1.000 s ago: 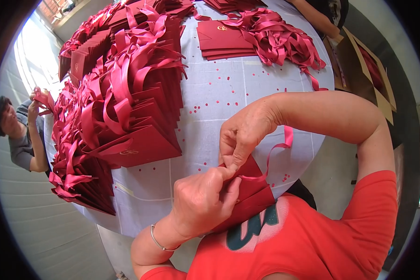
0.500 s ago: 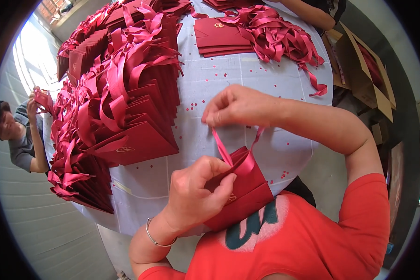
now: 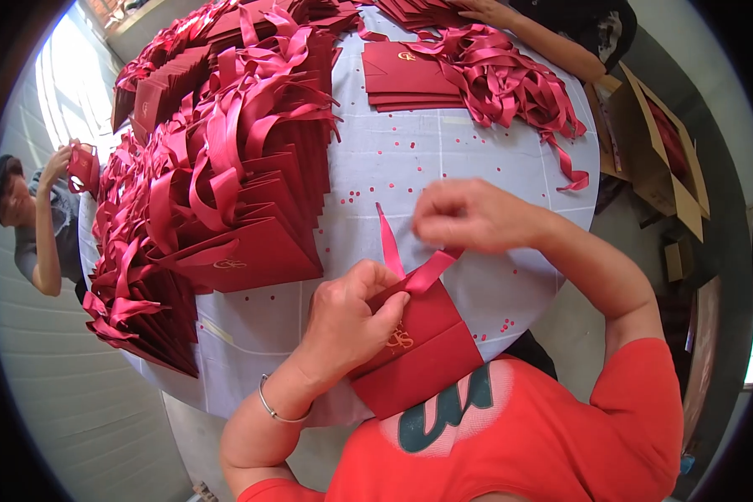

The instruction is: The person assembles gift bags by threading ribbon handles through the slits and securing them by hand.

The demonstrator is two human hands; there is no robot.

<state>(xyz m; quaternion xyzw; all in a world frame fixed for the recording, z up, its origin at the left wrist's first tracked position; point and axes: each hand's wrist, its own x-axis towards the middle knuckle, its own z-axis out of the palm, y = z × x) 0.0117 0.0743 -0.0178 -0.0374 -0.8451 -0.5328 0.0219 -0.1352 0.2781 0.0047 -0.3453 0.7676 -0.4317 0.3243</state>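
- Red paper gift bag (image 3: pixel 422 356) lies flat at the near edge of the round table (image 3: pixel 443 167), against the person's chest; it is smooth matte card with a small gold emblem on its face.
- Just to its left rises a dense fan of finished red bags (image 3: pixel 226 192), satin handles curling over them; a flat stack of red bags (image 3: pixel 406 75) and a loose heap of ribbons (image 3: pixel 510 79) lie at the far side, well apart.
- Another person's arm (image 3: pixel 544 42) rests by that heap; a person (image 3: pixel 29 217) stands at the far left, and an open cardboard box (image 3: pixel 661 159) sits to the right.
- Left hand (image 3: pixel 351 318) presses the bag's top edge, fingers closed on it.
- Right hand (image 3: pixel 468 213) pinches the ribbon (image 3: pixel 410 263), a glossy pinkish-red strip bent into a V above the bag's mouth.
- White tablecloth is speckled with tiny red paper dots.
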